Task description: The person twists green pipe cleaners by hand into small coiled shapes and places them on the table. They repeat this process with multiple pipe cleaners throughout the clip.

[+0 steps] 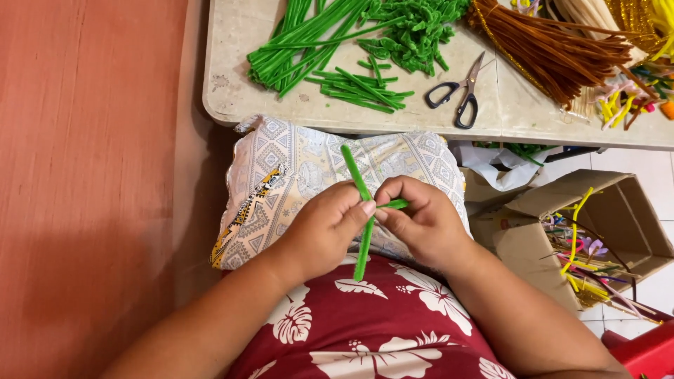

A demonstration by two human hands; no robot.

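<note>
My left hand (324, 226) pinches a long green pipe cleaner (354, 168) near its middle, holding it almost upright over my lap. My right hand (420, 219) grips a short green piece (397, 204) that crosses the long one just beside my left thumb. Both hands meet above a patterned cloth (281, 168) on my knees. The lower end of the long pipe cleaner hangs over my red flowered garment (379, 330).
A pale table (232, 84) in front holds long green pipe cleaners (302, 35), short cut green pieces (361, 88), curled green pieces (414, 31), black-handled scissors (460, 95) and brown pipe cleaners (554, 45). A cardboard box (604, 224) with coloured scraps stands at right. A reddish wall (91, 175) is at left.
</note>
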